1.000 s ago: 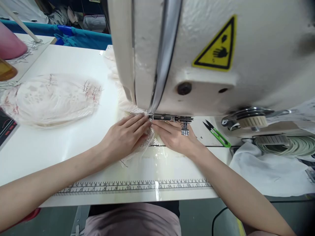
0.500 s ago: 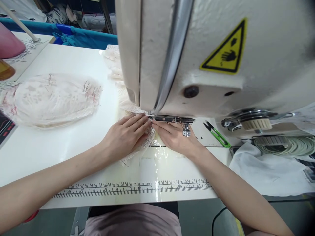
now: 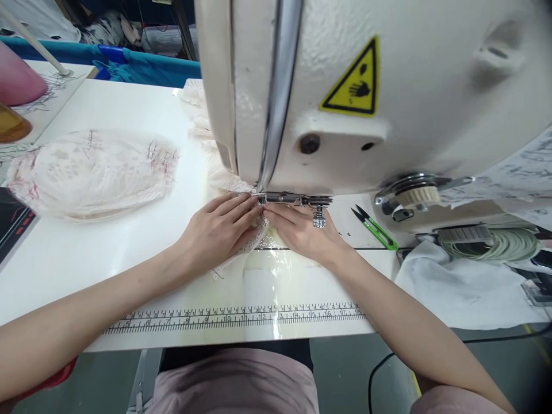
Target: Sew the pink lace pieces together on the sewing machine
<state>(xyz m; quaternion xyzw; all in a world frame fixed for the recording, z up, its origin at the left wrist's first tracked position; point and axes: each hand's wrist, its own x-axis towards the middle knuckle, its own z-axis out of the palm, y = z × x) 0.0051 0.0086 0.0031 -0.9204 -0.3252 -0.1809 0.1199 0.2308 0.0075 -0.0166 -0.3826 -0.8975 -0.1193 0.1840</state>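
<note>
My left hand [image 3: 218, 230] lies palm down on pale pink lace fabric [image 3: 257, 238], its fingers stretched toward the needle area of the sewing machine [image 3: 357, 144]. The thumb is partly tucked beneath the index finger. From the other side, my right hand [image 3: 307, 233] rests flat, fingertips almost meeting the left ones just in front of the presser foot. A metal guide with a spring screw [image 3: 319, 217] partly covers the right fingers. More of the gathered lace piece [image 3: 198, 115] extends behind, left of the machine head. The fabric under my fingers is mostly hidden.
A second lace piece with loose dark red threads [image 3: 103, 172] lies on the left of the white table [image 3: 181, 313]. Green thread snips [image 3: 377, 230] lie right of my hand. White cloth [image 3: 448, 287] and coiled pale tape [image 3: 513, 244] are farther right. A printed ruler [image 3: 241, 319] runs along the front edge.
The view has shifted slightly, showing more of the machine's right side. Both hands stay together at the presser foot with the lace beneath them; little else differs.
</note>
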